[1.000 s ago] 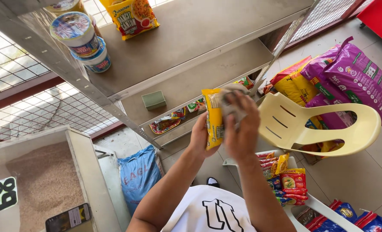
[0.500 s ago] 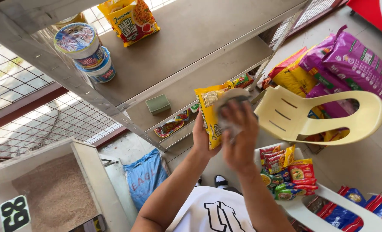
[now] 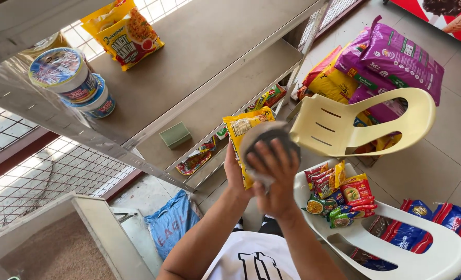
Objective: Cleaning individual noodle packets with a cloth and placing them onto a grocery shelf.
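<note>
Now, hands: both raised in front of the chest, close together before the metal shelf (image 3: 199, 57).
Left hand (image 3: 234, 168): closed around a yellow snack packet (image 3: 243, 136), held upright from its left edge — the fingers are hidden behind it.
Right hand (image 3: 272, 179): fingers spread and pressed over a grey cloth (image 3: 265, 137), which lies against the front of the packet.
Packet and cloth: touching each other, both between the two hands, just above the wrists.
Shelf, top board: two stacked cup noodle tubs (image 3: 72, 83) at the left edge, a yellow noodle bag (image 3: 124, 32) further in.
Shelf, lower board: a green sponge (image 3: 175, 135), well apart from the hands.
Right side: two cream plastic chairs — the near chair (image 3: 422, 249) carries small snack packs (image 3: 339, 194); purple and yellow sacks (image 3: 386, 57) lean behind the far chair (image 3: 355, 122).
</note>
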